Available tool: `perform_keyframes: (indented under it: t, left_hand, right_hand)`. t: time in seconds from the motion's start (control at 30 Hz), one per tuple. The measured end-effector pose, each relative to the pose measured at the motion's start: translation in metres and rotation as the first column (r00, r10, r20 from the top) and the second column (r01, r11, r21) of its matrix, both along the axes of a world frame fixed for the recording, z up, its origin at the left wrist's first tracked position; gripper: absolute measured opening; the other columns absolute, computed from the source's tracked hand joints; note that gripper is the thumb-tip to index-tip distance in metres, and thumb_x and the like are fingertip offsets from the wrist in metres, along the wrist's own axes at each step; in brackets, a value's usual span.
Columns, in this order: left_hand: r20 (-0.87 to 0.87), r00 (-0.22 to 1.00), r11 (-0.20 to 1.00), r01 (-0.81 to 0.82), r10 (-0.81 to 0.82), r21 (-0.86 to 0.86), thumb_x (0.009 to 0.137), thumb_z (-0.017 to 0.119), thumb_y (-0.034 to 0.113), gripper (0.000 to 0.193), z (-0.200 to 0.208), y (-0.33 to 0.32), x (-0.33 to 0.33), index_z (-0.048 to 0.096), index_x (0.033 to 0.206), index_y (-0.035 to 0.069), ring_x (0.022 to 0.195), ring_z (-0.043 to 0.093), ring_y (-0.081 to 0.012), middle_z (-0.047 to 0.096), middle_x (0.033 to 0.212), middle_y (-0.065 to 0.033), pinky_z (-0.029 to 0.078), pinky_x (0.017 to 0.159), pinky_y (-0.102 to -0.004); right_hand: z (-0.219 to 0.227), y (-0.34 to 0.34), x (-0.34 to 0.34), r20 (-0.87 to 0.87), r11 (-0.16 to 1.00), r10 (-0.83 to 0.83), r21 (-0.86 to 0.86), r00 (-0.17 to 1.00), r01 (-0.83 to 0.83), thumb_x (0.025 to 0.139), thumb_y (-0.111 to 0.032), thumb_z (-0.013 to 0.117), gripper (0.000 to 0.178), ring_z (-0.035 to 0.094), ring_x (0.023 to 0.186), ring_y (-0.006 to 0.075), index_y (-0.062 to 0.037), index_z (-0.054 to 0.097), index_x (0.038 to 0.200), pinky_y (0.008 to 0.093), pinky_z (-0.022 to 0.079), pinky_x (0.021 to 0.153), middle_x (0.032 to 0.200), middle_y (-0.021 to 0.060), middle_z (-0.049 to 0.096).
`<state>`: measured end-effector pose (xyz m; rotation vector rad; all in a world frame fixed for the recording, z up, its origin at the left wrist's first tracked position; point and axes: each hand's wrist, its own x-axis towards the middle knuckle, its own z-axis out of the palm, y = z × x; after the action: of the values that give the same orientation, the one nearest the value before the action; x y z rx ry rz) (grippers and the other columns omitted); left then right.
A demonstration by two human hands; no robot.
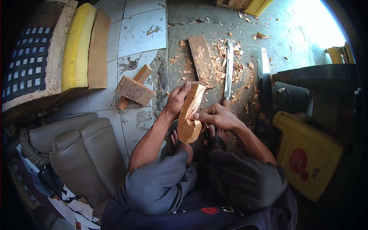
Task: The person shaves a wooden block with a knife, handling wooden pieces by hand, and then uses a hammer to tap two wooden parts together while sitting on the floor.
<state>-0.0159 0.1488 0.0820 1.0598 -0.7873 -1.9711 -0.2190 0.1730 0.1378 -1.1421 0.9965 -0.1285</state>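
Note:
A roughly carved block of wood [188, 115], rounded at its near end and with pale fresh-cut faces, is held tilted above my feet. My left hand [177, 99] is closed around its far left side, the thumb near the top edge. At the block's right edge, my right hand [219, 116] has its fingers curled, thumb and fingertips against the cut face; whether a small splinter is between them cannot be made out. Just beyond my right hand lies a machete [229, 65] with a long curved blade and a wooden handle. A flat wooden board [202, 57] lies left of it.
Wood chips [234, 63] litter the concrete floor. A handsaw [265, 80] lies to the right, near a yellow plastic crate [306, 153]. Two wood offcuts [136, 91] are crossed on the tiles. Grey-brown cushions [82, 153] and a frame with yellow foam [78, 50] stand left.

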Motion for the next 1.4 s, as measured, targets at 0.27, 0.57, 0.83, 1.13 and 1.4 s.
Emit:
perform_keyframes:
  t: [0.27,0.57,0.83,1.13,1.4]
  left_hand:
    - [0.020,1.000,1.000,0.017,-0.017,0.011,0.110,0.039,0.047,0.055,-0.007,-0.001,0.004,0.062,0.133,0.002,0.074,0.063,-0.0089,0.069,0.094,-0.0047,0.054,0.064,-0.0228]
    - [-0.016,1.000,0.999,-0.022,0.023,0.032,0.111,0.037,0.043,0.054,-0.015,0.000,0.004,0.054,0.141,0.002,0.083,0.066,-0.0147,0.067,0.104,-0.0091,0.056,0.070,-0.0270]
    - [0.149,0.981,0.950,-0.157,0.120,0.270,0.110,0.045,0.031,0.036,-0.049,0.013,0.019,0.058,0.131,0.006,0.085,0.063,-0.0114,0.064,0.108,-0.0033,0.053,0.075,-0.0288]
    - [0.172,0.982,0.957,0.020,-0.073,0.289,0.107,0.049,0.022,0.027,-0.066,0.018,0.001,0.062,0.120,0.003,0.083,0.062,-0.0105,0.067,0.101,-0.0038,0.052,0.076,-0.0277]
    - [0.209,0.967,0.955,0.085,-0.148,0.284,0.107,0.051,0.025,0.026,-0.057,0.026,-0.009,0.063,0.118,0.005,0.083,0.061,-0.0102,0.065,0.098,-0.0026,0.051,0.077,-0.0267]
  right_hand:
    - [-0.005,0.003,0.003,-0.051,0.999,-0.028,-0.027,0.998,0.027,0.095,-0.053,0.064,0.052,0.068,0.071,0.0150,-0.0032,0.079,0.103,0.0355,0.052,0.066,0.076,0.0082,0.072]
    - [0.014,-0.004,0.001,-0.062,0.974,-0.060,0.214,0.996,0.072,0.101,-0.040,0.061,0.041,0.063,0.074,0.0086,-0.0055,0.076,0.117,0.0275,0.049,0.068,0.076,0.0047,0.070]
    - [-0.038,-0.006,-0.046,0.428,0.467,-0.847,0.318,0.315,0.825,0.107,-0.030,0.052,0.073,0.045,0.140,0.0313,-0.0139,0.010,0.164,0.0465,0.047,0.106,0.160,0.0166,0.032]
    - [-0.121,0.012,-0.050,-0.378,0.779,-0.547,-0.557,0.746,0.289,0.093,-0.026,0.067,0.046,0.064,0.109,0.0420,0.0009,0.061,0.130,0.0455,0.052,0.097,0.118,0.0272,0.064]
    - [-0.132,-0.049,0.017,-0.594,0.768,-0.494,-0.641,0.635,-0.002,0.077,-0.045,0.080,0.101,0.049,0.121,0.0478,-0.0039,0.029,0.154,0.0530,0.047,0.097,0.135,0.0285,0.046]
